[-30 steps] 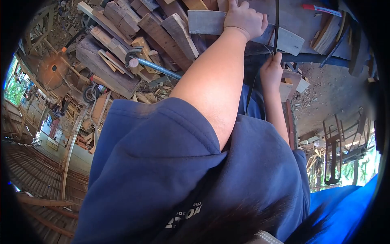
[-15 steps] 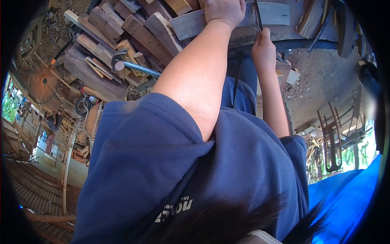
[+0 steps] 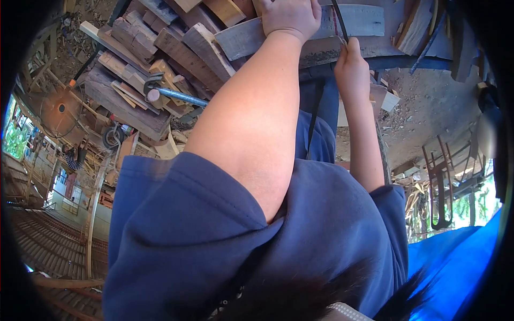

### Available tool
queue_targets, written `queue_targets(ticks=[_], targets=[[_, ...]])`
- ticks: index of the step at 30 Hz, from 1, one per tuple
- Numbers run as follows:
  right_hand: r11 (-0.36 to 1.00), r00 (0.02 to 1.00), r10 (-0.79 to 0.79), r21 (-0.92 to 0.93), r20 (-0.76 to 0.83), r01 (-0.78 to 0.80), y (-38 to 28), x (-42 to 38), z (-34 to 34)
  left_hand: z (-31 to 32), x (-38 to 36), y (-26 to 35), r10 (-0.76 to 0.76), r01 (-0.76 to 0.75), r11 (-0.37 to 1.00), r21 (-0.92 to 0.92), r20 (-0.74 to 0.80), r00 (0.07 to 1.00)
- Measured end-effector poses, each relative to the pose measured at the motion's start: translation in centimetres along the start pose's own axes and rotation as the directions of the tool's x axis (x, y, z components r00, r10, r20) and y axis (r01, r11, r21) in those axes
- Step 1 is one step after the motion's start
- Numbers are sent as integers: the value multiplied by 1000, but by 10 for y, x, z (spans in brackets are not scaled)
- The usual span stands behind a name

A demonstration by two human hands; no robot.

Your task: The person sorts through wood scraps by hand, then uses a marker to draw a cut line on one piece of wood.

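A grey wooden board (image 3: 357, 20) lies across the top of the view. My left hand (image 3: 290, 20) bears down on it and grips it, thumb toward the right; its fingertips are cut off by the top edge. Just right of it, a long thin dark strip (image 3: 340, 20), blade-like, crosses the board. My right hand (image 3: 352, 69) is closed around the strip's near end, with the thumb lying along it. The strip's far end is out of view, so its exact kind cannot be told.
Stacked wood offcuts (image 3: 182, 51) crowd the left. Among them is a clamp with a blue bar (image 3: 184, 97). More wood pieces (image 3: 415, 27) stand on the right. Beyond are a metal frame (image 3: 440, 182), a blue tarp (image 3: 455, 262) and a small wheel (image 3: 112, 137).
My right hand has moved slightly down, toward my body, with the strip. My left hand stays on the board. The view has shifted a little.
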State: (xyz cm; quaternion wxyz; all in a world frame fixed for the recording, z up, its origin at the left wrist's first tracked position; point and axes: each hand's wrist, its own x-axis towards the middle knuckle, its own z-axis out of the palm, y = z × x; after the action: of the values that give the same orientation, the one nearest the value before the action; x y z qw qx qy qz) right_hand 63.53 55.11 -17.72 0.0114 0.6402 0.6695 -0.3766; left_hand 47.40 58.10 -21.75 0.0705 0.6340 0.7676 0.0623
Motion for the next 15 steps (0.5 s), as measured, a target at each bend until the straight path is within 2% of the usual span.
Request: queue_targets(ticks=[3, 6, 9, 11, 15], targets=[[994, 994, -69, 78, -87, 75, 17, -18, 9, -3, 4, 1, -7, 8, 1000, -10, 41, 999], [997, 995, -39, 69, -95, 46, 39, -59, 7, -6, 4, 3, -53, 50, 998, 47, 47, 998], [993, 996, -46, 108, -71, 53, 43, -61, 10, -3, 3, 1, -44, 42, 999, 34, 61, 997], [995, 998, -41, 90, -51, 46, 30, -28, 13, -1, 3, 0, -14, 15, 1000, -8, 30, 999], [999, 999, -35, 32, -34, 36, 7, 5, 13, -6, 5, 1, -5, 6, 1000, -6, 62, 998]])
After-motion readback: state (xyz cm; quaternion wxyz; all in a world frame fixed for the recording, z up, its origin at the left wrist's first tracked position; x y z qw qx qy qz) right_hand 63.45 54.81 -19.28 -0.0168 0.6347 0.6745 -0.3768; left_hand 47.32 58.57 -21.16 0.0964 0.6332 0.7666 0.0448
